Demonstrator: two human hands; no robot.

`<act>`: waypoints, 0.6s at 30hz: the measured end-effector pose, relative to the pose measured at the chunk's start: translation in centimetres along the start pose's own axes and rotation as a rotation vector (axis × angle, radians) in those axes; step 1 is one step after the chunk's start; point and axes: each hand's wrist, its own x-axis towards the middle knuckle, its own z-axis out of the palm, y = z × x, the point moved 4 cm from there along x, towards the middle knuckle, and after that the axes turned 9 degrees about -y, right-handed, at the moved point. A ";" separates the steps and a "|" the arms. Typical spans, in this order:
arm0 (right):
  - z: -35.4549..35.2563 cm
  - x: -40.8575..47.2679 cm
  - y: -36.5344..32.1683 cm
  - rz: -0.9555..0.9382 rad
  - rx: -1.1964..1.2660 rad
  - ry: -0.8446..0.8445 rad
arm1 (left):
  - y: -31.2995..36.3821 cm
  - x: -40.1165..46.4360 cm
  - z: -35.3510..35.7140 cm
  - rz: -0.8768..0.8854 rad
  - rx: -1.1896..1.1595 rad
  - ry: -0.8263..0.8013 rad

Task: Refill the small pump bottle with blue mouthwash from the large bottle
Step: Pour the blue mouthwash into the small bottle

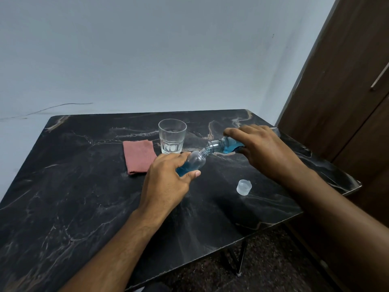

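Observation:
My left hand (168, 180) grips the small clear bottle (194, 162), tilted with its open neck pointing up and to the right; blue mouthwash fills its lower part. My right hand (261, 150) holds the large bottle (223, 146) tipped almost flat, its open mouth touching the small bottle's neck. Blue liquid shows in the large bottle near my fingers. No pump head is visible. A clear plastic cap (244, 187) lies on the table to the right of my left hand.
An empty drinking glass (172, 135) stands just behind the bottles. A folded pink cloth (139, 155) lies to its left. The black marble table (73, 197) ends close on the right, beside a brown wooden door (347, 81).

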 end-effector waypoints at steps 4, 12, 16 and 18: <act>-0.1 -0.1 0.1 -0.001 -0.001 -0.002 | 0.1 0.0 0.1 -0.001 0.008 -0.003; 0.0 -0.3 0.2 -0.006 -0.002 -0.001 | 0.1 0.0 0.2 -0.003 0.004 -0.023; -0.1 -0.2 0.2 -0.008 -0.010 0.004 | 0.2 0.0 0.1 -0.008 -0.001 -0.027; -0.1 -0.2 0.2 -0.010 -0.011 0.000 | 0.2 0.0 0.1 -0.011 -0.009 -0.027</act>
